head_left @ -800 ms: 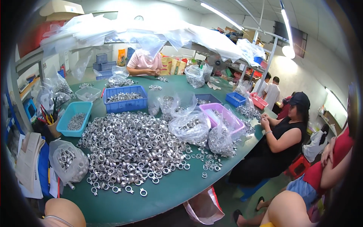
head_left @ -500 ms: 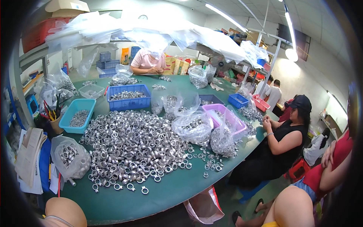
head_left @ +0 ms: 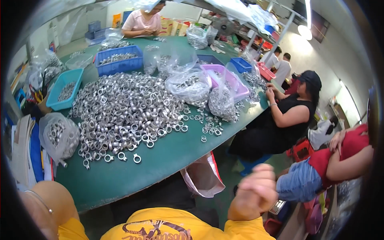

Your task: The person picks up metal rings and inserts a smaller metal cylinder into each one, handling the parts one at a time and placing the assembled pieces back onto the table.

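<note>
My right hand [head_left: 256,190] is raised off the table's front edge, beside the yellow sleeve. Its fingers are curled in, somewhat blurred, and nothing shows in them. At the lower left, my left arm is bent, with a thin bracelet [head_left: 38,200] round the wrist. My left hand [head_left: 32,214] shows only in part near the dark rim, its fingers hidden. Neither hand touches the big heap of silver metal rings [head_left: 128,108] on the green table [head_left: 160,174]. Several loose rings lie along the heap's near edge.
A teal tray [head_left: 56,98], a blue bin [head_left: 100,69], a purple basket [head_left: 240,91] and bags of metal parts, one clear bag [head_left: 58,150] at left, surround the heap. Co-workers sit behind and at right; another person [head_left: 348,156] stands close by. A lined bag [head_left: 202,176] stands below the table edge.
The view has tipped downward, so the table sits higher in the picture. My yellow shirt has come into view. My right arm has shifted, and its curled hand now shows.
</note>
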The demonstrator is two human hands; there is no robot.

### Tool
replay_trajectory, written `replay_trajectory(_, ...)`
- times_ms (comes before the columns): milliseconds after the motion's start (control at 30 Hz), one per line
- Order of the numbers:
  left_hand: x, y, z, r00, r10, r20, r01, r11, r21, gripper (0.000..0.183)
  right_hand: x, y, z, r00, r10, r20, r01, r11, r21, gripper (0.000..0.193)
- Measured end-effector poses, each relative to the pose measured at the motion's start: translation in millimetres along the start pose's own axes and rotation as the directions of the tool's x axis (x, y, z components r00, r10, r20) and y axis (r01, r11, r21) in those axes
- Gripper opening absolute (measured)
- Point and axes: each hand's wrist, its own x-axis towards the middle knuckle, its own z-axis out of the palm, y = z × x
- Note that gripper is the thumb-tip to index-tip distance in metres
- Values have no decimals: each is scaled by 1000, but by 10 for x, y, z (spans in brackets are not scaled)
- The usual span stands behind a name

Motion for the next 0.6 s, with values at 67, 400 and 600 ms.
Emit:
replay_trajectory(67, -1, 215, -101, 984, 177, 9, -177, 982, 62, 6, -237, 156, 74, 957, 131, 257, -131, 991, -18, 14)
replay_trajectory(400, -1348, -710, 651, 670, -700, -248, 735, 578, 356, 11, -428, 308, 220, 976, 208, -61, -215, 962, -168, 25)
replay_trajectory(600, -1803, -615, 879, 606, -759, -239, 782, 512, 357, 10, 547, -286, -195, 777, 248, -579, 617, -114, 779, 26)
